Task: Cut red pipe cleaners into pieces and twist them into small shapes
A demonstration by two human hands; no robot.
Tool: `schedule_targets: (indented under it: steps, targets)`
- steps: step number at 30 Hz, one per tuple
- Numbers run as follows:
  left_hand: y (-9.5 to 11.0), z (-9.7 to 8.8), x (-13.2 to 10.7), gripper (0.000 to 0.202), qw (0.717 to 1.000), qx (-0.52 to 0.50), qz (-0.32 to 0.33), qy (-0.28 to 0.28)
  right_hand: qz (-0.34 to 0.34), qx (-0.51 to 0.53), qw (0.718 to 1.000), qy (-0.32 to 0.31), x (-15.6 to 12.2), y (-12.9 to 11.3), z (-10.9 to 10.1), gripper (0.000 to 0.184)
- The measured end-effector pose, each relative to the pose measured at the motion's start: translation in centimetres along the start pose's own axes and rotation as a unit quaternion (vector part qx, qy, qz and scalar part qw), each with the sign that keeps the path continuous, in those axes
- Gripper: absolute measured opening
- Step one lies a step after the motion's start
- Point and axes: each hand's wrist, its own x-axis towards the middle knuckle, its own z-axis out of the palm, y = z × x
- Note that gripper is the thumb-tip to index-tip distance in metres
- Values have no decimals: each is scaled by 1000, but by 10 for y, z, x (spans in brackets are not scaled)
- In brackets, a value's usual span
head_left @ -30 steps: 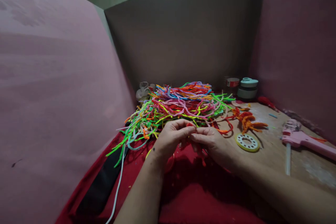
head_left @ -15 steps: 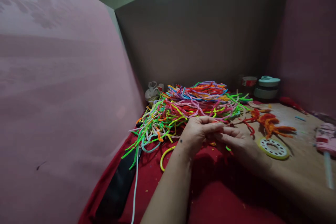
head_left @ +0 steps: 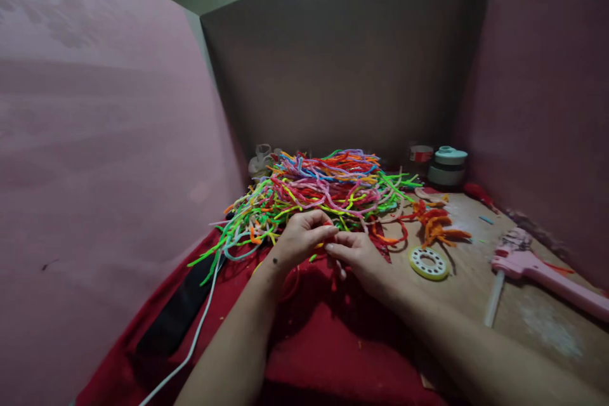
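My left hand (head_left: 304,233) and my right hand (head_left: 361,257) meet in front of the pile, fingertips pinched together. Between them is a small bit of red pipe cleaner (head_left: 328,224), mostly covered by the fingers. Just behind lies a big heap of pipe cleaners (head_left: 328,187) in green, pink, red, orange, blue and yellow. To the right of my right hand rest a yellow-rimmed white ring with holes (head_left: 429,263) and a bunch of orange pipe cleaners (head_left: 440,228).
A pink glue gun (head_left: 533,266) with a clear stick lies on the brown board (head_left: 464,304) at right. A lidded jar (head_left: 447,166) stands at the back. A black phone-like slab (head_left: 176,311) and a white cable (head_left: 202,323) lie on the red cloth (head_left: 333,355).
The view has swung right, so everything sits further left and more of the glue gun shows. Both hands stay pinched together at the red pipe cleaner.
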Motion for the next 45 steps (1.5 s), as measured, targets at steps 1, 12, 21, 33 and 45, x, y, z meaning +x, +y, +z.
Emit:
schedule_targets:
  steps: [1, 12, 21, 33, 45]
  targets:
    - [2, 1, 0, 16, 999, 30, 8, 18, 2, 16, 1000, 2, 2, 2, -1, 20]
    - [-13, -2, 4, 22, 982, -176, -72, -18, 18, 77, 997, 16, 8, 0, -2, 19]
    - [-13, 4, 5, 22, 978, -194, -77, 2, 30, 76, 997, 7, 5, 4, 0, 18]
    - [-12, -6, 6, 36, 962, -258, -91, 17, 9, 52, 999, 11, 1, 4, 6, 21]
    - [-11, -11, 3, 20, 990, -128, -43, -41, 23, -26, 999, 35, -1, 2, 6, 20]
